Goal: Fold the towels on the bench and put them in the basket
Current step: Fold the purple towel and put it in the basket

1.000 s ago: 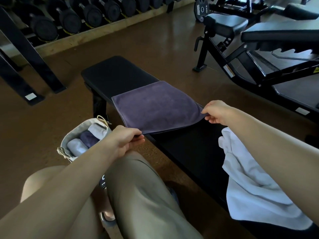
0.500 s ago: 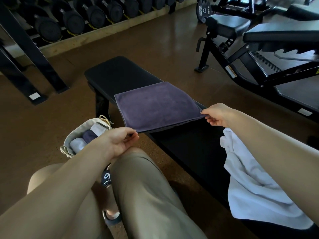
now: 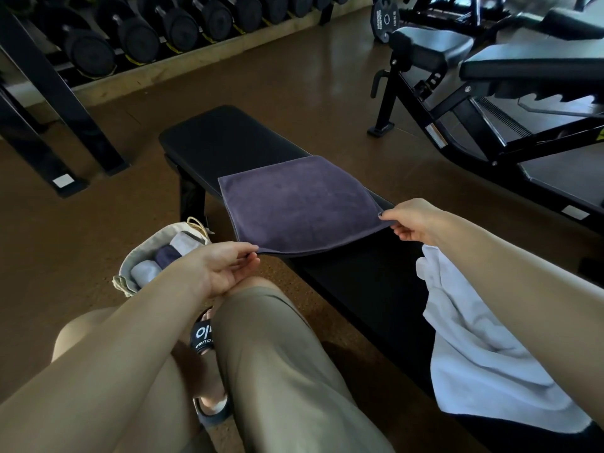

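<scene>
A row of dumbbells [image 3: 137, 37] lines the far wall, and an adjustable bench [image 3: 510, 103] stands off to my right. A white towel [image 3: 474, 348] lies crumpled on the near end of the tabletop [image 3: 228, 138], partly under my right forearm. The purple towel [image 3: 297, 204] lies flat across the tabletop. My left hand [image 3: 215, 269] pinches its near-left corner, palm turned up, and my right hand [image 3: 411, 220] pinches the near-right corner. The basket [image 3: 140, 256] sits on the floor beside my left knee, with rolled towels inside.
</scene>
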`<action>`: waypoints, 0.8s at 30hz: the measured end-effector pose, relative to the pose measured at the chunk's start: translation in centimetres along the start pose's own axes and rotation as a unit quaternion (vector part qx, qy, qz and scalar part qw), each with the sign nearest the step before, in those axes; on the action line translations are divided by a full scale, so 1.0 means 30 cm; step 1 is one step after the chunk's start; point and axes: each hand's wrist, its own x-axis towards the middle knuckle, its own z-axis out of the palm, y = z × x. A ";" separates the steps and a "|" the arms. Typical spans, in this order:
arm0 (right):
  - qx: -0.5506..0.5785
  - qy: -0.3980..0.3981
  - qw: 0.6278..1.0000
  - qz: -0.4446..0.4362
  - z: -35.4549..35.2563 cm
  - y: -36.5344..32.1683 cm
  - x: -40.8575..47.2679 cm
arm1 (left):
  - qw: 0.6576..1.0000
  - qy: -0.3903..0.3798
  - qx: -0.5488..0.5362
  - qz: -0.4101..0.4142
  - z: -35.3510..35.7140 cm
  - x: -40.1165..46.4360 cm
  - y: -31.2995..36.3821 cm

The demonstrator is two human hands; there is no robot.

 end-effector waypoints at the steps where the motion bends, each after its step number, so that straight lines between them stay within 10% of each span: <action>1: -0.005 0.005 1.000 -0.007 0.000 0.003 0.000 | 1.000 -0.002 -0.001 -0.004 -0.003 0.001 0.002; 24: 0.012 0.006 0.999 -0.044 0.003 0.020 -0.030 | 1.000 -0.008 0.001 -0.015 -0.025 0.005 0.005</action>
